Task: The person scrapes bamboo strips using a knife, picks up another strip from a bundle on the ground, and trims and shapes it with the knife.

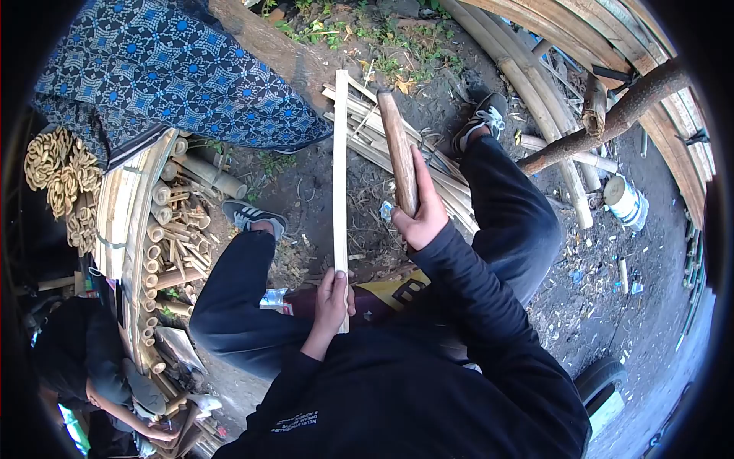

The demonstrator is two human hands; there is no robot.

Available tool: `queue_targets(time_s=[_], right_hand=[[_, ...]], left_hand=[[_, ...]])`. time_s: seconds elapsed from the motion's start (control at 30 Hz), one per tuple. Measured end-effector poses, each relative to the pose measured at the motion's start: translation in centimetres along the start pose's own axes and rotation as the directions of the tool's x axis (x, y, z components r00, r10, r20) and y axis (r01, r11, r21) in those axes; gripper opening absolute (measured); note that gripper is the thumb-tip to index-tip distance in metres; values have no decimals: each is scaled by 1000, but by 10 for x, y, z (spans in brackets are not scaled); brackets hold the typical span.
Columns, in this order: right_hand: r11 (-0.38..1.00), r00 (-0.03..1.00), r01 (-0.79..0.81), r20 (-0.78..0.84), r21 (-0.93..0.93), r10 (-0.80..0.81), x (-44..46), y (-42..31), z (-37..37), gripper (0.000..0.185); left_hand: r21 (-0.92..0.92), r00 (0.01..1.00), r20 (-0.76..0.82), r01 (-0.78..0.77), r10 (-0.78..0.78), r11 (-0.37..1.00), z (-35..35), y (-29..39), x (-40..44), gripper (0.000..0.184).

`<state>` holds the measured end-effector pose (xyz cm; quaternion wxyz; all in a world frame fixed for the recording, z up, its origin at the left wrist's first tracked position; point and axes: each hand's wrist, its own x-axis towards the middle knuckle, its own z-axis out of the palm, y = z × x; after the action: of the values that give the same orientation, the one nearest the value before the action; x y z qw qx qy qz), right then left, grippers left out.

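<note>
My left hand (332, 304) is closed around the lower end of a long, pale bamboo strip (340, 168), which points away from me over the ground. In my right hand (425, 215) is a thick brown wooden piece (398, 149) with a dark far end, shaped like a handle. One finger lies along its side, and the thumb is at its near end. The strip and the wooden piece are apart. Behind them, a bundle of split bamboo strips (451, 187) lies on the ground between my legs.
Cut bamboo pieces (180, 245) are piled at left, near a blue patterned cloth (180, 84). Bamboo poles (535, 99) and a branch (612, 122) lie at upper right. A white container (625, 200) is on the ground at right. Another person (99, 367) bends at lower left.
</note>
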<state>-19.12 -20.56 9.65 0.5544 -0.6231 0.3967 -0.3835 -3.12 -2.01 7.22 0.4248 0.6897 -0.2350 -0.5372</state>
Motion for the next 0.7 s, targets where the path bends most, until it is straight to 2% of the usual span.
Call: queue_targets(time_s=[0.03, 0.07, 0.1, 0.17, 0.2, 0.23, 0.3, 0.37, 0.47, 0.57, 0.7], right_hand=[[996, 997, 63, -49, 69, -60, 0, -2, 1, 96], [968, 961, 247, -118, -50, -251, 4, 3, 4, 95], [968, 961, 247, -117, -51, -252, 3, 3, 3, 95], [946, 989, 129, 24, 298, -143, 0, -6, 0, 96], [891, 986, -94, 168, 444, 20, -5, -14, -6, 95], [891, 986, -94, 167, 444, 20, -4, -14, -6, 95], [841, 943, -280, 298, 463, 150, 0, -10, -4, 95], [793, 948, -298, 266, 532, 178, -4, -5, 2, 95], [764, 971, -188, 234, 618, 49, -5, -9, -3, 96], [753, 942, -265, 328, 602, 69, -2, -10, -5, 96], [766, 933, -270, 356, 584, 57, -6, -4, 0, 95]], left_hand=[[-2, 1000, -2, 5, -5, 1000, 0, -1, 1, 29], [-5, 1000, -4, 10, -10, 1000, 0, -2, 1, 28], [-6, 1000, -4, 9, -9, 1000, 0, -3, 2, 28], [25, 1000, -7, 5, -5, 1000, 0, -4, 2, 29], [24, 1000, -7, 5, -5, 1000, 0, -4, 2, 29], [53, 1000, -6, -17, 18, 998, 1, -3, 1, 30], [84, 999, -1, -40, 40, 996, 1, -3, 1, 30], [30, 1000, 0, -6, 6, 1000, 0, -6, 2, 30], [23, 1000, -17, -20, 21, 1000, -3, -6, 2, 29], [39, 999, -29, -42, 43, 998, -3, -5, 0, 30], [13, 999, -16, -37, 37, 999, -1, -3, 0, 30]])
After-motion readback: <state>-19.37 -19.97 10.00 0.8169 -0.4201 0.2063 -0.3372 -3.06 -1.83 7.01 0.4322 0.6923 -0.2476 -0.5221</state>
